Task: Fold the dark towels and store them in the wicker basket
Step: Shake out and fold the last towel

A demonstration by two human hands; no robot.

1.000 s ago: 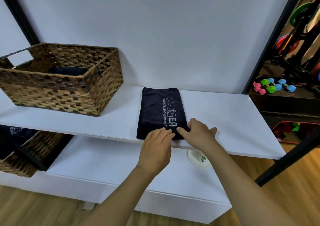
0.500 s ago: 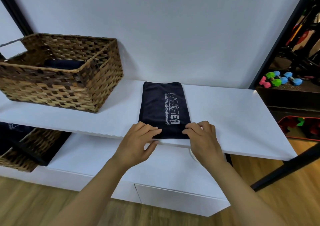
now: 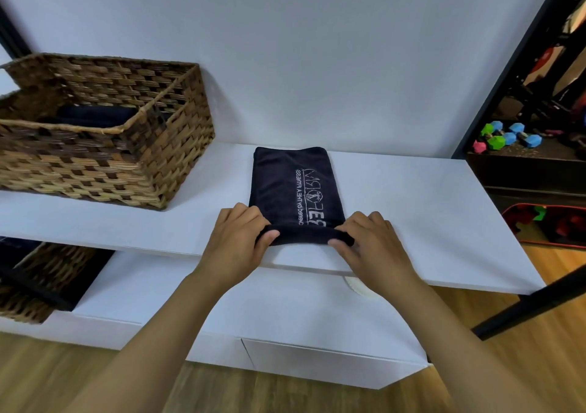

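Dark towel's (image 3: 293, 190) near edge pinched in left hand (image 3: 236, 243) and right hand (image 3: 369, 244) grips, knuckles up

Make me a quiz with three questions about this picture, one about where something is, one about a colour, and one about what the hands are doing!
1. Where is the wicker basket on the top shelf?
A. left of the dark towel
B. right of it
C. on top of it

2. What colour is the lettering on the towel?
A. red
B. pale, whitish
C. green

3. What are the left hand and right hand doing?
A. hanging at the sides
B. reaching into the basket
C. gripping the towel's near edge, lifted off the shelf

Answers:
1 A, the basket stands at the shelf's left end, apart from the towel.
2 B, the print looks light against the dark cloth.
3 C, fingers and thumbs pinch the near corners, curled up off the shelf.
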